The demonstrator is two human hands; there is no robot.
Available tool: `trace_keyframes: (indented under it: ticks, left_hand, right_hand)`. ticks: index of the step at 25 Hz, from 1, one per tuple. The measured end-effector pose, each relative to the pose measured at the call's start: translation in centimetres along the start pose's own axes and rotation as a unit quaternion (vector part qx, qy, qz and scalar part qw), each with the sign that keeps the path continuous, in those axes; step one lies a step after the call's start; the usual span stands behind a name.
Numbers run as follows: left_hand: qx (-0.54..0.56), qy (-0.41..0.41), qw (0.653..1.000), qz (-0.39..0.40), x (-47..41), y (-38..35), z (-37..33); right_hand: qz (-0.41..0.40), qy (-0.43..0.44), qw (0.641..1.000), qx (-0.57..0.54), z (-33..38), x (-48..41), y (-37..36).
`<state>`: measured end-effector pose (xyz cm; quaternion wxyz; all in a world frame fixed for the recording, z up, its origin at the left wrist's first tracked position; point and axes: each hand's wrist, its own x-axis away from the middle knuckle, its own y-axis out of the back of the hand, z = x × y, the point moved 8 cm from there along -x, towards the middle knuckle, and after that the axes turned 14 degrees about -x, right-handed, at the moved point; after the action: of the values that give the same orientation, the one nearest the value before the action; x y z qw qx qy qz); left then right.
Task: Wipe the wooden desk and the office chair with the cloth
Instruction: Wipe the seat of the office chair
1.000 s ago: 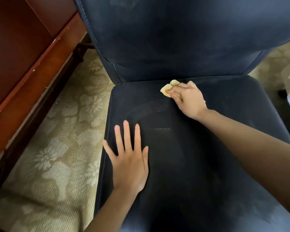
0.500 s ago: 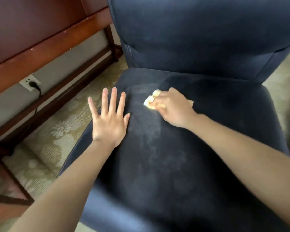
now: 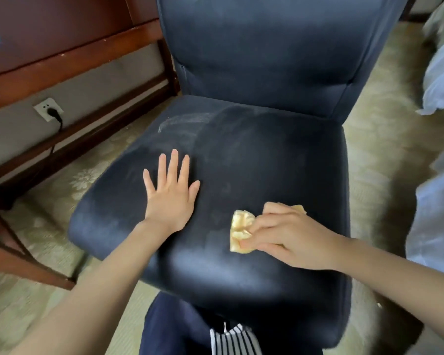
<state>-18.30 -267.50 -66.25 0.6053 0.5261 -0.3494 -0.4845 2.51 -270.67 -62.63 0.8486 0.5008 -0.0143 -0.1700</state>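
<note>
**Wiping the seat: chair part-done, table not yet judged**

The right hand (image 3: pixel 290 237) has its grip clamped on a crumpled yellow cloth (image 3: pixel 240 228). Its fingers curl over the cloth and press it to the front right of the office chair (image 3: pixel 280 155). The left hand (image 3: pixel 171 198) lies flat on the left half of the seat (image 3: pixel 128 216), grip apart and fingers straight and spread, apparently steadying the chair.

The job looks about midway on the chair. A darker swathe runs down the seat's middle and reads as wiped. Pale dusty streaks remain at the back left corner, and a grey haze lies along the left and front edges. The backrest (image 3: pixel 262 52) looks hazy too, so it probably awaits the cloth. Only the lower front and rails of the wooden table (image 3: pixel 62 55) show at upper left. Its top is out of view, so I cannot tell whether it is wiped.

The upholstery is dark navy and matte, and it shows every smear. Whether it is fabric or leatherette is unclear. The seat is thickly padded with rounded corners, and the backrest has a stitched seam. The cloth is thin and soft, bunched into folds. The table is glossy reddish-brown wood with straight rails and small pale chips along one edge. Below lies a pale olive carpet (image 3: pixel 369 129) with a floral pattern.
</note>
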Motion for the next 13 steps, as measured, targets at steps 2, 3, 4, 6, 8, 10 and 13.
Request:
trace_keyframes:
  ticks: [2,3,4,6,8,10,13]
  left_hand:
    - [0.052,0.027,0.998,-0.008,1.0,-0.1,0.0]
    - [0.061,0.038,0.997,-0.015,1.1,0.0,-0.2]
    - [0.063,0.041,0.997,-0.025,1.2,0.1,-0.6]
    - [0.064,0.036,0.996,-0.046,1.2,0.4,-1.2]
    - [0.07,0.034,0.995,-0.058,1.3,0.4,-1.3]
    - [0.072,0.038,0.995,-0.062,1.3,0.2,-1.0]
    - [0.054,0.047,0.995,-0.068,1.4,0.2,-0.8]
  right_hand:
    - [0.013,0.017,1.0,0.01,-0.1,3.0,0.0]
    - [0.014,0.017,1.0,0.007,-0.6,4.0,0.4]
    - [0.008,0.011,1.0,0.002,-1.4,4.7,0.9]
    - [-0.029,-0.014,0.999,-0.008,-3.9,5.3,3.0]
    - [-0.075,-0.089,0.993,-0.005,-7.6,4.9,5.5]
    - [-0.109,-0.182,0.977,0.016,-11.9,4.0,7.2]
    - [-0.189,-0.304,0.933,0.049,-16.8,2.0,8.7]
